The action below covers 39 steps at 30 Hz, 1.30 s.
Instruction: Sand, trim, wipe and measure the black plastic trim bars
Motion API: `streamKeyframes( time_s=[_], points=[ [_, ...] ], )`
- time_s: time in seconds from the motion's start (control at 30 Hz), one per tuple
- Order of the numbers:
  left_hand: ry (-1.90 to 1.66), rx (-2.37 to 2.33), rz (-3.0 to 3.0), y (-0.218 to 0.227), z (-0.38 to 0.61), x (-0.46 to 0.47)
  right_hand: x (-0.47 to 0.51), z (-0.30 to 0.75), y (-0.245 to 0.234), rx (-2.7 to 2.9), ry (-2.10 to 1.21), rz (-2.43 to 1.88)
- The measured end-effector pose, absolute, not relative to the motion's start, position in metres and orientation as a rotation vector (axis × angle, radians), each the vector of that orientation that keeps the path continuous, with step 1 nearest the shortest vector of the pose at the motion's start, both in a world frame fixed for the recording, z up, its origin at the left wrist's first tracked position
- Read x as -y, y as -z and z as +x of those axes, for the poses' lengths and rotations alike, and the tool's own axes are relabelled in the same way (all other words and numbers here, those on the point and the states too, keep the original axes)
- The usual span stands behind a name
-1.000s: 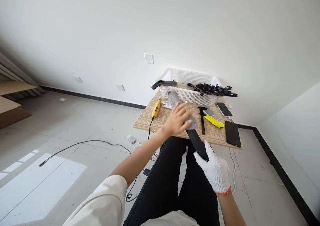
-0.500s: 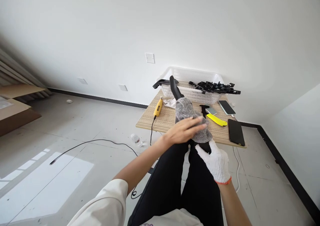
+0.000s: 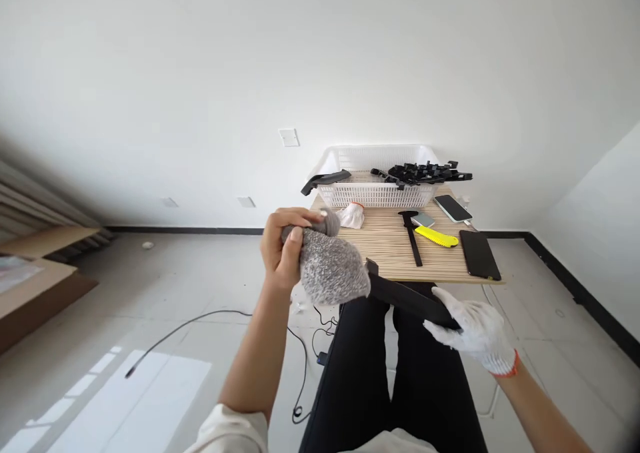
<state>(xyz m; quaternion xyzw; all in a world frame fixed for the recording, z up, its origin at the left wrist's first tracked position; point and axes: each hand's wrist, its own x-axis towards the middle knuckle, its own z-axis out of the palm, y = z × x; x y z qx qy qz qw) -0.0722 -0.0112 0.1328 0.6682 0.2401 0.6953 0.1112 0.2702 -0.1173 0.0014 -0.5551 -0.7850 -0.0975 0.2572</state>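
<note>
My bare left hand point(image 3: 281, 247) is closed on a grey speckled knit glove point(image 3: 327, 269), raised in front of the table's near edge. The glove's lower end hangs over one end of a long black plastic part point(image 3: 407, 298). My right hand point(image 3: 475, 329), in a white knit glove with an orange cuff, grips the other end of that black part above my lap. The part lies nearly level, slanting down to the right.
A small wooden table point(image 3: 390, 253) holds a white basket point(image 3: 375, 189) with black plastic parts point(image 3: 425, 171), a white glove point(image 3: 351, 216), a black tool point(image 3: 413, 236), a yellow cutter point(image 3: 434, 237) and two phones point(image 3: 453, 207) point(image 3: 479, 254). A cable point(image 3: 200, 319) runs over the floor; cardboard point(image 3: 35, 286) lies left.
The grey glove has slid off the black part toward me and left, gathered in my left hand. The black part has swung from pointing away to lying nearly level. The view has shifted.
</note>
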Motion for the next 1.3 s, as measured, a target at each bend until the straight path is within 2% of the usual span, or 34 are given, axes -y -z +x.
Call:
streamKeyframes(
  time_s=[0.1, 0.2, 0.4, 0.57, 0.67, 0.8, 0.93, 1.0, 1.07, 1.2, 1.3],
  points=[
    [-2.043, -0.546, 1.357, -0.121, -0.061, 0.019, 0.105, 0.255, -0.005, 2.184, 0.276, -1.485],
    [-2.097, -0.359, 1.009, -0.1, -0.072, 0.006, 0.083, 0.236, -0.012, 2.221, 0.418, -1.395],
    [-2.133, -0.096, 0.85, -0.077, -0.118, 0.004, 0.041, 0.213, -0.01, 2.18, 0.797, -1.113],
    [-2.225, -0.15, 0.934, -0.083, -0.133, 0.025, 0.019, 0.184, 0.007, 2.127, 0.777, -1.14],
    [-2.326, -0.416, 0.92, -0.084, -0.145, 0.031, 0.014, 0.172, 0.009, 2.079, 0.723, -1.195],
    [-2.384, -1.177, 0.992, -0.078, -0.16, 0.039, 0.012, 0.183, -0.003, 2.113, 0.742, -1.18],
    [-1.851, -1.962, 1.392, -0.068, -0.165, 0.042, 0.008, 0.219, -0.019, 2.198, 0.747, -1.231],
    [-1.549, -2.138, 1.436, -0.066, -0.165, 0.039, 0.004, 0.239, -0.023, 2.295, 0.718, -1.248],
    [-1.416, -2.257, 1.364, -0.068, -0.166, 0.035, -0.001, 0.253, -0.022, 2.393, 0.631, -1.27],
    [-1.677, -2.467, 1.133, -0.083, -0.169, 0.026, -0.007, 0.265, -0.02, 2.456, 0.35, -1.344],
    [-1.829, -2.453, 1.176, -0.094, -0.17, 0.022, -0.007, 0.267, -0.026, 2.476, 0.142, -1.36]
  ],
)
